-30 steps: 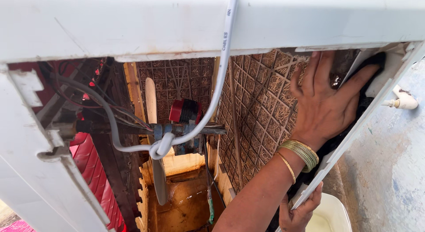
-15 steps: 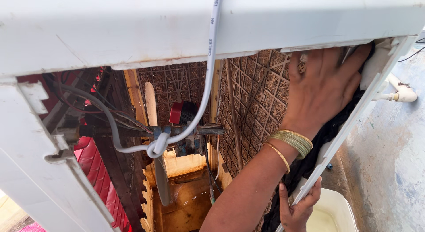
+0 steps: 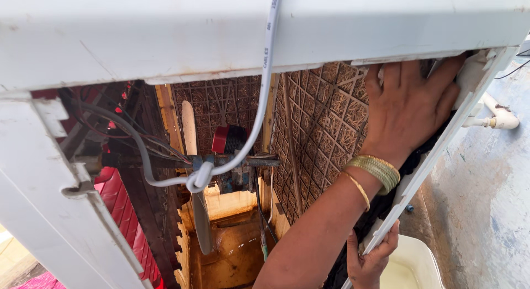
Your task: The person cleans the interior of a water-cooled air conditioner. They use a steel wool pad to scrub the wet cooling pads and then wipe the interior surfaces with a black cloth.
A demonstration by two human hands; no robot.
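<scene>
My left hand (image 3: 406, 109), with gold bangles on its wrist, lies flat on the brown mesh pad panel (image 3: 323, 129) inside a white cooler cabinet (image 3: 165, 35). Its fingertips reach up to the cabinet's top edge, beside the slanted white frame bar (image 3: 441, 148). It grips nothing. Dark cloth (image 3: 381, 211) hangs under that forearm. Lower down, my right hand (image 3: 370, 261) is closed around the same white frame bar. Inside the cabinet I see a pale fan blade (image 3: 193, 173), a red-capped motor (image 3: 229, 140) and a grey cable (image 3: 259, 107) hanging from the top.
Red louvres (image 3: 124, 223) line the cabinet's left side. A rusty brown tray (image 3: 232, 256) forms its bottom. A white bucket (image 3: 411, 264) stands below my right hand. A white pipe (image 3: 497, 119) juts out at the right, next to a worn blue-grey wall (image 3: 486, 211).
My left hand has slid a little left and up along the mesh pad and now lies flatter on it. My right hand keeps its grip on the frame bar.
</scene>
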